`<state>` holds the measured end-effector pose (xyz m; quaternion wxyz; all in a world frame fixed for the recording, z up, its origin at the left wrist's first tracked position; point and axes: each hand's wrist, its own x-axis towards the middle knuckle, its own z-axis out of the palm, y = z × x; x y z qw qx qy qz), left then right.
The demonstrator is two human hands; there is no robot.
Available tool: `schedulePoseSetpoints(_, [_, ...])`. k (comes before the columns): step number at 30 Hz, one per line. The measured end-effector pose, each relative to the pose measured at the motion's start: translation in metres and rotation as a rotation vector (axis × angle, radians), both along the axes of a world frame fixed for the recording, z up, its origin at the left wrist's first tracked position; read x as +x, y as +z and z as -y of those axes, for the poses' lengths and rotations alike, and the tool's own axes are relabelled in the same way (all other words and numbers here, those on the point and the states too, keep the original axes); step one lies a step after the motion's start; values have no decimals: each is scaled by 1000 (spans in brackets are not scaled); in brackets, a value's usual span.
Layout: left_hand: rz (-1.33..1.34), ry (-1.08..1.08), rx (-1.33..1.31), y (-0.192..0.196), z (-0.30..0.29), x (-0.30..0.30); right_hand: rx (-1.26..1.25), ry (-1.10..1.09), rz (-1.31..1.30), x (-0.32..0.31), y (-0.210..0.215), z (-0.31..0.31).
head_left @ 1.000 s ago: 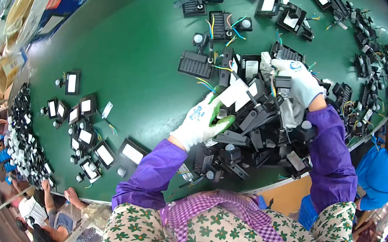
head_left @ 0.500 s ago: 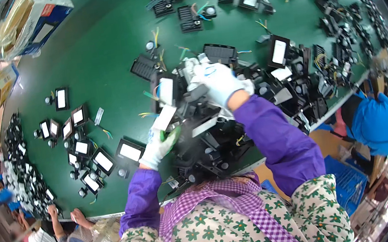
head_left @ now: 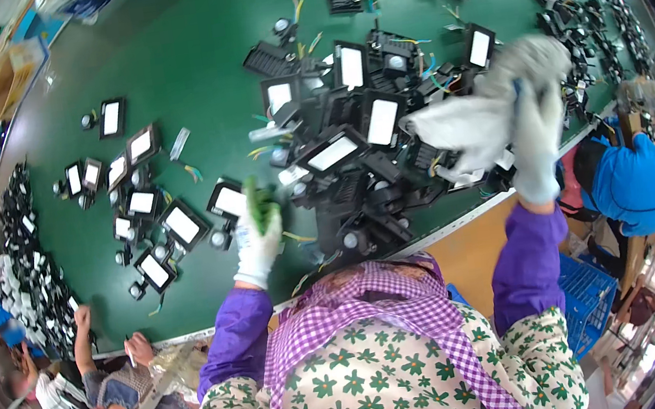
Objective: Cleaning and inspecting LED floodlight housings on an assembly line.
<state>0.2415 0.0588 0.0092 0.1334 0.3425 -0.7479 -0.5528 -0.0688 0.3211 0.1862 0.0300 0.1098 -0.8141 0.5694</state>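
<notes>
My right hand (head_left: 539,145), in a white glove and smeared by motion, grips a whitish-grey cloth (head_left: 467,130) above the right side of a heap. The heap holds small black floodlights (head_left: 383,121) with white panels, round sensor heads and coloured wires. One floodlight (head_left: 331,153) lies panel up at the heap's near middle. My left hand (head_left: 260,242), in a white glove with green fingertips, is left of the heap with its fingers stretched forward and nothing visible in them. It overlaps the edge of another floodlight (head_left: 226,200), and I cannot tell whether they touch.
More floodlights (head_left: 181,224) lie in a loose group on the green table (head_left: 178,75) at left. Rows of them line the far left and far right. Cardboard boxes (head_left: 17,76) stand at the far left edge. Other people's hands (head_left: 138,349) rest near the table's lower left edge.
My right hand has swung to the right, lifting the cloth off the heap. My left hand has come away from the white-panelled piece beside it. The view has shifted slightly.
</notes>
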Motion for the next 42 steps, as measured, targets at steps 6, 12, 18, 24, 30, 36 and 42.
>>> schedulePoseSetpoints(6, [335,-529,-960,-9,14,25,-251,-204,199,81,-55,-105])
schedulePoseSetpoints(12, [375,-363,-984,-9,78,48,16,-87,494,202,-87,-98])
schedulePoseSetpoints(18, [186,-531,-495,11,25,59,158,78,741,290,-176,-75])
schedulePoseSetpoints(24, [50,-722,-435,-5,-63,40,172,183,634,253,-141,-18])
schedulePoseSetpoints(30, [100,-445,-374,-24,-89,-7,267,325,436,212,-162,-22])
schedulePoseSetpoints(36, [179,-453,-517,-17,-73,-6,307,290,388,185,-190,-21])
schedulePoseSetpoints(42, [80,-370,-516,8,-96,12,237,229,449,197,-193,-53])
